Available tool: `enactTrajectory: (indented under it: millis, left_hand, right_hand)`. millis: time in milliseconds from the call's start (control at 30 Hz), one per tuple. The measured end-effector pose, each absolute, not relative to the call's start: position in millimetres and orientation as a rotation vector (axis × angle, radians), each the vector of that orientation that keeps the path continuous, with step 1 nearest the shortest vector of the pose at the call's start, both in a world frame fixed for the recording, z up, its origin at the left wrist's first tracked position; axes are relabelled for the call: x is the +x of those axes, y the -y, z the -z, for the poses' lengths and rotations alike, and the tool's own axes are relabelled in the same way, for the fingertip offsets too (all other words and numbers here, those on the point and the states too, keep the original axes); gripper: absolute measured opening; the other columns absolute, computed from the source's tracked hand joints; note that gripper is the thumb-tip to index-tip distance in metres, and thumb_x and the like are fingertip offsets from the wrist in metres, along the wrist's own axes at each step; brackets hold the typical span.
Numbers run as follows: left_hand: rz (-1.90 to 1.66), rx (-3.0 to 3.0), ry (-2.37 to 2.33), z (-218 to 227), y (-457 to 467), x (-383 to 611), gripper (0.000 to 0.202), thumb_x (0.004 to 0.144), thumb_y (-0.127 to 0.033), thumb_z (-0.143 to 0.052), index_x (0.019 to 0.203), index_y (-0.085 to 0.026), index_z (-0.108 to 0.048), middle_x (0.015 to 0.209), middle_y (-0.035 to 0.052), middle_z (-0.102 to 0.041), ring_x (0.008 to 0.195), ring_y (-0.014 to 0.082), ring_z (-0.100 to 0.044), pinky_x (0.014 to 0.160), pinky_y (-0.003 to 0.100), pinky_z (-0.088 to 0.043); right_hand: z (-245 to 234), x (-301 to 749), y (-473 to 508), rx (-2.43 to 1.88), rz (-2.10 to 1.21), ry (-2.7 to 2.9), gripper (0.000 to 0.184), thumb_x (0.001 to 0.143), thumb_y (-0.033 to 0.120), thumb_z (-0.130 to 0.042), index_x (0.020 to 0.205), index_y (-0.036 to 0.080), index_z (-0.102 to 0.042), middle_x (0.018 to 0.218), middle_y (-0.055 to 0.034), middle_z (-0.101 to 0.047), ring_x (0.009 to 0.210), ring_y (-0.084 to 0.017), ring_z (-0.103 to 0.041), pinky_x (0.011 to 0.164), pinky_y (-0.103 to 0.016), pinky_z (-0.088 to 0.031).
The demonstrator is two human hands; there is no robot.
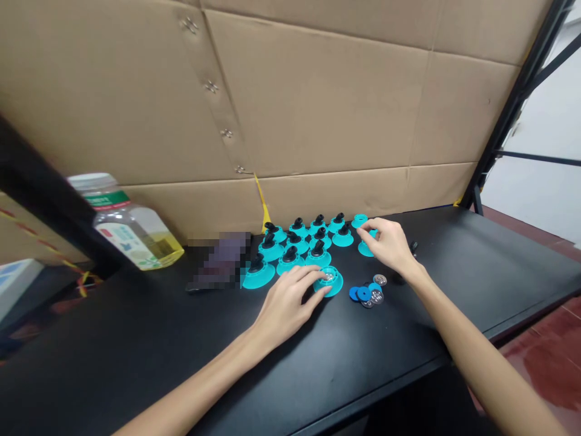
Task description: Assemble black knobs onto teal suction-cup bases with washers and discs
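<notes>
Two bare hands reach over the black tabletop (181,357), both forearms cut off by the lower edge of the view. The left hand (288,306) is at the near teal cup (334,289), thumb and index finger apart and touching its left side; whether they clamp it, I cannot tell. The right hand (390,242) has thumb and index tips close together above a partly covered teal cup (365,249) (anything pinched there is too small to make out). Behind the right wrist, a black piece (413,247) shows only in part. Left of that, rows of teal cups with black knobs (290,259) overlap one another, and the left hand screens part of the front row. A dark object (224,260) beside them is blurred into blocks.

As for containers, the clear bottle (131,227) at left has a white cap and some yellow liquid low inside; its label print is unreadable. The near teal cup has something clear and shiny within its ring. Blue discs (364,293) and clear discs (377,297) lie overlapping between the hands.
</notes>
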State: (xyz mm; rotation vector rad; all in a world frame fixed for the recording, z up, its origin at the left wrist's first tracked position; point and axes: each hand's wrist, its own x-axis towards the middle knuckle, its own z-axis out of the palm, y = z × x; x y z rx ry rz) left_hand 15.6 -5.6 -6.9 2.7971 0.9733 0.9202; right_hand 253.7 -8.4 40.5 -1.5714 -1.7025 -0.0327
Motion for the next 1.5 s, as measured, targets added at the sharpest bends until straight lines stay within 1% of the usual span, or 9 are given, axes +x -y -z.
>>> enactTrajectory:
  millis: [167,367,467,533,633,800,1133,1367,1500]
  left_hand:
    - [-0.932,2.793,-0.970,8.8,4.7,15.2,0.025,0.094,-0.041,-0.051,0.103,-0.023,-0.066,0.112,0.0048,-0.068,0.101,0.0239,-0.063,0.084,0.039,-0.050]
    - [-0.943,2.799,-0.961,8.0,4.9,15.7,0.026,0.095,-0.041,-0.049,0.102,-0.023,-0.066,0.110,0.0052,-0.069,0.099,0.0240,-0.064,0.081,0.038,-0.051]
    - [-0.937,2.791,-0.963,7.6,5.5,15.8,0.026,0.095,-0.041,-0.049,0.103,-0.023,-0.067,0.109,0.0050,-0.069,0.098,0.0238,-0.063,0.082,0.039,-0.051]
    - [-0.937,2.787,-0.962,8.0,5.5,15.6,0.026,0.095,-0.040,-0.050,0.103,-0.023,-0.067,0.110,0.0050,-0.069,0.099,0.0238,-0.063,0.083,0.039,-0.051]
    - [-0.934,2.788,-0.959,9.1,4.7,15.2,0.026,0.095,-0.040,-0.050,0.104,-0.023,-0.067,0.110,0.0052,-0.068,0.099,0.0239,-0.063,0.083,0.040,-0.051]
    - [-0.940,2.773,-0.955,9.5,4.4,15.3,0.026,0.094,-0.041,-0.051,0.104,-0.023,-0.067,0.110,0.0050,-0.068,0.100,0.0236,-0.063,0.085,0.039,-0.050]
    - [-0.930,2.764,-0.973,7.7,5.4,16.3,0.027,0.093,-0.043,-0.052,0.105,-0.024,-0.067,0.111,0.0048,-0.068,0.101,0.0238,-0.063,0.087,0.040,-0.050]
    - [-0.931,2.776,-0.970,9.3,4.9,16.1,0.032,0.093,-0.047,-0.051,0.107,-0.023,-0.067,0.113,0.0063,-0.067,0.104,0.0247,-0.062,0.088,0.041,-0.051]
    - [-0.933,2.790,-0.970,9.8,4.7,16.0,0.034,0.093,-0.048,-0.049,0.107,-0.024,-0.068,0.114,0.0068,-0.067,0.104,0.0252,-0.063,0.087,0.041,-0.052]
  right_hand:
    - [-45.7,260.5,12.5,-1.629,-0.010,1.778,0.018,0.085,0.028,-0.056,0.077,0.019,-0.070,0.080,-0.0026,-0.070,0.061,-0.013,-0.055,0.062,-0.026,-0.036]
    - [-53.0,268.6,22.2,-1.580,-0.707,2.146,0.014,0.077,0.030,-0.067,0.078,0.017,-0.070,0.075,-0.0009,-0.069,0.047,-0.007,-0.052,0.055,-0.023,-0.039]
    - [-49.6,273.1,22.5,-1.541,-0.974,2.283,0.026,0.070,0.038,-0.074,0.086,0.018,-0.071,0.077,-0.0010,-0.069,0.049,-0.008,-0.054,0.049,-0.022,-0.039]
    - [-46.3,273.9,22.0,-1.513,-1.022,2.363,0.033,0.065,0.042,-0.077,0.088,0.019,-0.072,0.079,-0.0013,-0.070,0.055,-0.009,-0.056,0.049,-0.021,-0.038]
    - [-43.5,271.7,22.2,-1.498,-0.987,2.409,0.028,0.063,0.039,-0.079,0.081,0.018,-0.071,0.076,-0.0011,-0.070,0.063,-0.011,-0.059,0.052,-0.020,-0.039]
    - [-45.1,267.6,23.4,-1.534,-1.044,2.362,0.023,0.066,0.035,-0.077,0.075,0.016,-0.066,0.061,0.0015,-0.064,0.052,-0.010,-0.056,0.048,-0.020,-0.037]
    - [-43.3,267.3,19.8,-1.649,-0.959,2.198,0.021,0.070,0.031,-0.074,0.074,0.015,-0.061,0.064,-0.0007,-0.068,0.048,-0.010,-0.057,0.047,-0.021,-0.037]
    - [-48.2,262.5,22.7,-1.750,-0.674,2.247,0.012,0.080,0.028,-0.068,0.080,0.016,-0.067,0.065,0.0001,-0.069,0.048,-0.009,-0.057,0.053,-0.022,-0.037]
    - [-47.5,257.5,21.8,-1.878,-0.296,2.281,0.012,0.081,0.028,-0.067,0.086,0.017,-0.070,0.071,-0.0029,-0.070,0.064,-0.014,-0.061,0.055,-0.024,-0.033]
